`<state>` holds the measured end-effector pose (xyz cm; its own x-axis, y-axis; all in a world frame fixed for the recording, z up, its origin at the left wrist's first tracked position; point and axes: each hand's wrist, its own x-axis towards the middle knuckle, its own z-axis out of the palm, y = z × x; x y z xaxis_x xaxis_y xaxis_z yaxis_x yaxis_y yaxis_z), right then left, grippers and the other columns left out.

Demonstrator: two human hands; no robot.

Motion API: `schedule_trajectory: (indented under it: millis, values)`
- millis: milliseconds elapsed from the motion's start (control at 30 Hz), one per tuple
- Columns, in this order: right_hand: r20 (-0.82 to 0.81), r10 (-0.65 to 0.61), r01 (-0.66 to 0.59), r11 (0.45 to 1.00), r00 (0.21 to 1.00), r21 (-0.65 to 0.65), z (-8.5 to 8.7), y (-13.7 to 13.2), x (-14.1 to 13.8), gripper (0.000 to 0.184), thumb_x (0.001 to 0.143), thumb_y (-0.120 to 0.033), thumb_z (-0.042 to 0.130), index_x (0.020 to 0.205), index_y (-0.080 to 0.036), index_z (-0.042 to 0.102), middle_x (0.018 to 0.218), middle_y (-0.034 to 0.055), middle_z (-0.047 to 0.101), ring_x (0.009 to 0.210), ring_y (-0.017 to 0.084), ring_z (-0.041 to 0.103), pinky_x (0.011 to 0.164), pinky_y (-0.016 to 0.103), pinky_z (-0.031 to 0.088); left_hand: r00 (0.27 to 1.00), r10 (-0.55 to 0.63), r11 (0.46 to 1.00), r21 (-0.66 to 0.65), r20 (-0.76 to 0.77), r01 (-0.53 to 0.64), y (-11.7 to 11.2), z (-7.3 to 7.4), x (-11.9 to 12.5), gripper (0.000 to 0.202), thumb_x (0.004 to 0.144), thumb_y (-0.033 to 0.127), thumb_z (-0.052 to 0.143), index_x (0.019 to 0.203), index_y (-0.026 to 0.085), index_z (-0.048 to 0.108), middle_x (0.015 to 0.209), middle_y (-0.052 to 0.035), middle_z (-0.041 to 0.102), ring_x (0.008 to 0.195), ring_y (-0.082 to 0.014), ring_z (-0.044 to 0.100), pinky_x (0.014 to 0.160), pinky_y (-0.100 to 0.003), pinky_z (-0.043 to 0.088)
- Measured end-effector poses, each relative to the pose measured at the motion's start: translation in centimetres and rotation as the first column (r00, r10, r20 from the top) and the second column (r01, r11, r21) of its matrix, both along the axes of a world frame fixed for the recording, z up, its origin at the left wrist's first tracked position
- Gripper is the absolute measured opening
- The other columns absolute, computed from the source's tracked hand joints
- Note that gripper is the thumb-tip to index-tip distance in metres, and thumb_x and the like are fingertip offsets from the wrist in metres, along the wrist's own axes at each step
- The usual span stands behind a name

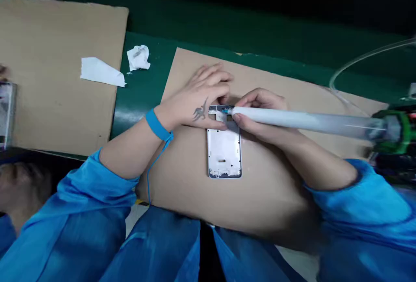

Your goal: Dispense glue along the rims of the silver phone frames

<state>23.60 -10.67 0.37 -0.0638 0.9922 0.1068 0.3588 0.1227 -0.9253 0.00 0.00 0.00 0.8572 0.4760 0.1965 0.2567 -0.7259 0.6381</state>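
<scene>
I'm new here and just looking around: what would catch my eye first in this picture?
At the centre, a pale phone frame lies on a cardboard sheet, its top end steadied by the left hand, which wears a blue wrist strap. The right hand grips a long white dispenser syringe, whose tip touches the frame's top edge. Further left, a crumpled paper sits on the green surface.

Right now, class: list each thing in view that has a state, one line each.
phone frame: flat on cardboard sheet, open face up.
left hand: fingers spread, pressing the frame's top.
right hand: closed around dispenser syringe.
dispenser syringe: nearly level, tip at frame's top edge.
tissue: crumpled.
wrist strap: fastened on left wrist.
</scene>
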Motion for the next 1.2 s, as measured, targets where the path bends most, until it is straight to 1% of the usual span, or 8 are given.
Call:
schedule_trajectory:
  millis: [133, 267, 367, 533, 700, 900, 1200]
  values:
    - [0.000, -0.020, 0.020, 0.999, 1.000, 0.025, -0.03, 0.00, -0.27, 0.033, 0.080, -0.048, 0.098, 0.090, -0.027, 0.074, 0.081, 0.0026, 0.079, 0.064, 0.019, 0.070, 0.055, 0.031, 0.054, 1.000, 0.022, 1.000, 0.014, 0.021, -0.022, -0.25, -0.25, -0.04, 0.059, 0.074, 0.069, 0.097, 0.099, 0.025, 0.068, 0.161, -0.0163, 0.063, 0.170, -0.0536, 0.037, 0.142, -0.078, 0.022]
    - [0.003, -0.033, 0.033, 0.999, 0.999, 0.037, -0.23, 0.01, -0.22, 0.036, 0.081, -0.051, 0.098, 0.092, -0.027, 0.074, 0.081, 0.0028, 0.079, 0.063, 0.019, 0.069, 0.054, 0.032, 0.053, 1.000, 0.014, 1.000, 0.020, 0.014, -0.014, -0.24, -0.29, -0.06, 0.059, 0.073, 0.068, 0.099, 0.100, 0.025, 0.068, 0.162, -0.0167, 0.062, 0.171, -0.0537, 0.037, 0.142, -0.078, 0.023]
    - [0.026, -0.029, 0.028, 0.999, 0.999, 0.031, -0.22, 0.05, -0.07, 0.035, 0.081, -0.050, 0.098, 0.091, -0.027, 0.075, 0.081, 0.0031, 0.080, 0.064, 0.019, 0.070, 0.054, 0.032, 0.054, 1.000, 0.012, 1.000, 0.021, 0.010, -0.012, -0.23, -0.27, -0.07, 0.059, 0.074, 0.069, 0.098, 0.101, 0.025, 0.068, 0.162, -0.0159, 0.062, 0.171, -0.0533, 0.036, 0.142, -0.078, 0.022]
    - [0.032, -0.031, 0.029, 0.998, 0.999, 0.050, 0.01, 0.16, 0.06, 0.031, 0.080, -0.047, 0.097, 0.087, -0.027, 0.074, 0.078, 0.0026, 0.079, 0.060, 0.018, 0.068, 0.051, 0.031, 0.051, 1.000, 0.014, 1.000, 0.022, 0.011, -0.014, -0.27, -0.25, -0.08, 0.061, 0.076, 0.073, 0.096, 0.101, 0.024, 0.068, 0.163, -0.0184, 0.062, 0.172, -0.0528, 0.036, 0.142, -0.076, 0.023]
    - [0.048, -0.024, 0.022, 0.999, 0.999, 0.034, 0.21, 0.30, 0.16, 0.035, 0.080, -0.052, 0.098, 0.085, -0.027, 0.074, 0.077, 0.0030, 0.079, 0.059, 0.019, 0.068, 0.050, 0.031, 0.052, 1.000, 0.005, 1.000, -0.005, 0.007, -0.005, -0.16, -0.16, -0.11, 0.064, 0.076, 0.078, 0.094, 0.102, 0.025, 0.069, 0.164, -0.0180, 0.062, 0.173, -0.0530, 0.034, 0.143, -0.077, 0.019]
    - [0.024, -0.025, 0.024, 0.999, 0.999, 0.042, 0.30, 0.39, 0.15, 0.037, 0.078, -0.052, 0.100, 0.084, -0.028, 0.073, 0.077, 0.0032, 0.080, 0.058, 0.019, 0.070, 0.050, 0.032, 0.054, 1.000, 0.002, 1.000, -0.013, -0.010, -0.002, -0.10, -0.04, -0.09, 0.067, 0.077, 0.083, 0.091, 0.102, 0.025, 0.069, 0.165, -0.0180, 0.061, 0.173, -0.0543, 0.033, 0.142, -0.080, 0.018]
    - [0.030, -0.054, 0.054, 0.998, 0.998, 0.024, -0.05, 0.24, 0.29, 0.043, 0.079, -0.061, 0.099, 0.086, -0.028, 0.073, 0.079, 0.0036, 0.080, 0.061, 0.020, 0.071, 0.053, 0.033, 0.056, 1.000, 0.001, 0.998, -0.062, -0.004, -0.001, -0.16, 0.17, -0.05, 0.068, 0.075, 0.083, 0.093, 0.101, 0.024, 0.070, 0.165, -0.0177, 0.060, 0.173, -0.0554, 0.031, 0.142, -0.082, 0.014]
